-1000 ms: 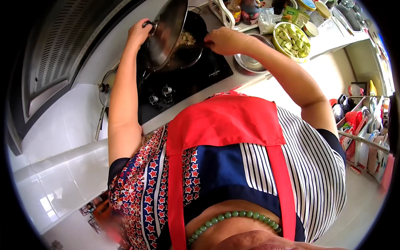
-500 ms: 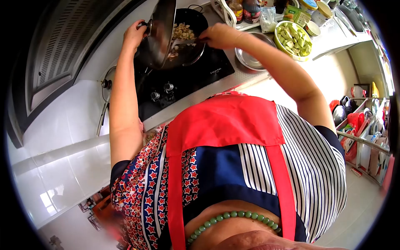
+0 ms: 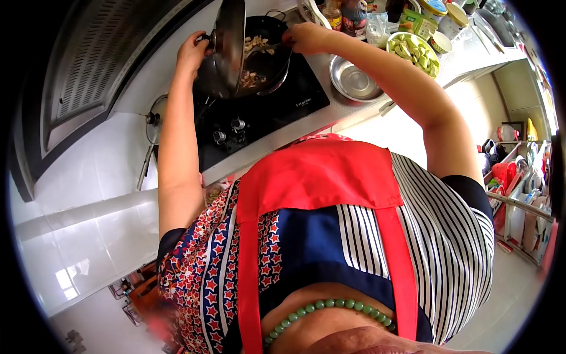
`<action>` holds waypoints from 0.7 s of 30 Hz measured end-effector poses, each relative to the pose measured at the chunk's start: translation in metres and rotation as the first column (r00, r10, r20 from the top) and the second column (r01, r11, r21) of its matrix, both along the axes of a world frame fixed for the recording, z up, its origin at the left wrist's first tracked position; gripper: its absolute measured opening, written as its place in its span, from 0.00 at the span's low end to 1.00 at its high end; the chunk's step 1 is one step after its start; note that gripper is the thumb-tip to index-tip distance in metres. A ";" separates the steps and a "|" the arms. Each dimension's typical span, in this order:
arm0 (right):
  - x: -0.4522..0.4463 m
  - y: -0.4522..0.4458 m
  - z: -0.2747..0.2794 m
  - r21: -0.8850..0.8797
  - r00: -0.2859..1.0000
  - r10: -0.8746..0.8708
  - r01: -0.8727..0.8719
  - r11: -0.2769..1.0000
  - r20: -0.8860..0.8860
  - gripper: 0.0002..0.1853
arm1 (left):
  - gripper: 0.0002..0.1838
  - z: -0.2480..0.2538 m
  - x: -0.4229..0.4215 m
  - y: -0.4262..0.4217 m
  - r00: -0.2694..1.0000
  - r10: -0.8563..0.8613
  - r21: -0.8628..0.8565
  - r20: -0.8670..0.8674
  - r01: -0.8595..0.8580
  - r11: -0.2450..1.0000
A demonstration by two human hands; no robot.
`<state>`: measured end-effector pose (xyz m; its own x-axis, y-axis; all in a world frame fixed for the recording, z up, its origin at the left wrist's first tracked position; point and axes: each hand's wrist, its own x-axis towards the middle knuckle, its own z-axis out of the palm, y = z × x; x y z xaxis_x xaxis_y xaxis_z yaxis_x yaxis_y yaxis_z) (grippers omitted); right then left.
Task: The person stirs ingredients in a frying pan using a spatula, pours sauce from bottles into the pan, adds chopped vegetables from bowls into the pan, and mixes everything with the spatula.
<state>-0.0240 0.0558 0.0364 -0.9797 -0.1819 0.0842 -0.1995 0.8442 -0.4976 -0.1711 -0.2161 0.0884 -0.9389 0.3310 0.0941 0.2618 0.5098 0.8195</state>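
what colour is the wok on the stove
The wok is black, seen best in the head view.

Head camera looks down over the apron, seemingly near the pan.

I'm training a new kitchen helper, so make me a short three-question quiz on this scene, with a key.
1. True or false: the left hand holds the lid tilted.
2. Fill in: the utensil in the right hand reaches into the ____.
3. Which sits nearer the cooktop? A, the bowl of green pieces; B, the metal bowl.

Key: 1, true. 2, wok. 3, B.
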 end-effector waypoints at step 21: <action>-0.034 0.005 0.004 -0.816 0.794 0.217 0.511 0.269 0.568 0.10 | 0.21 0.015 0.009 -0.011 0.998 0.057 0.093 0.000 -0.057 0.994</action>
<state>-0.0575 0.0609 0.0401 -0.8983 -0.1822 -0.3998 0.4372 -0.2827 -0.8537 -0.1623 -0.2270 0.1032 -0.9557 0.2667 0.1242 0.2365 0.4455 0.8635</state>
